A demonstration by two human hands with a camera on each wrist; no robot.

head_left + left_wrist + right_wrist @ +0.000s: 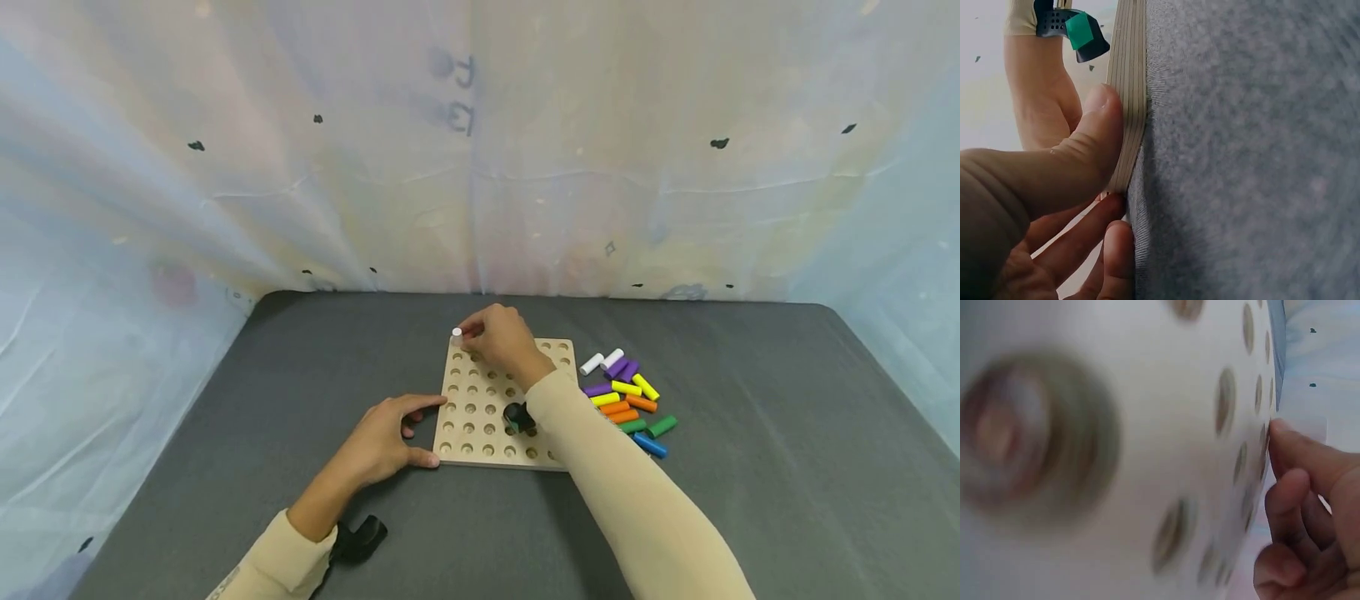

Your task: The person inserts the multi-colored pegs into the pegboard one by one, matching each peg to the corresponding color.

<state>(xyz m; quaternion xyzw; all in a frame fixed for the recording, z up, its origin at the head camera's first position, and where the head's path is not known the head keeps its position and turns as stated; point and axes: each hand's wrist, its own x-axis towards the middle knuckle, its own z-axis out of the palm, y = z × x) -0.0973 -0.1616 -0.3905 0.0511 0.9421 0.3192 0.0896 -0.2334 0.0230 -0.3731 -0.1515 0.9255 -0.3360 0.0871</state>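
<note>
Grey felt covers the table (750, 433), with pale plastic sheeting hung all round it. In the head view my right hand (501, 335) sits at the upper left corner of the wooden peg board (480, 417), fingertips pinched on a white peg (457, 335) that stands upright, its long axis vertical, directly over the corner hole. My left hand (382, 442) lies lower left of the board, thumb and forefinger clamped on its near left edge. Loose coloured pegs (626, 396) lie on their sides to the right of the board, nearer my right arm. My forearm hides part of the board's lower right.

From the left wrist, the board's layered edge (1129, 94) runs up the frame, my thumb (1094, 144) pressed flat on it and my fingers curling underneath; the felt fills the right side.

From the right wrist, the board's face (1147, 425) is close and badly blurred, holes streaking toward the upper right. My curled fingers (1300, 506) show at the lower right edge; I cannot make out the peg itself here.
</note>
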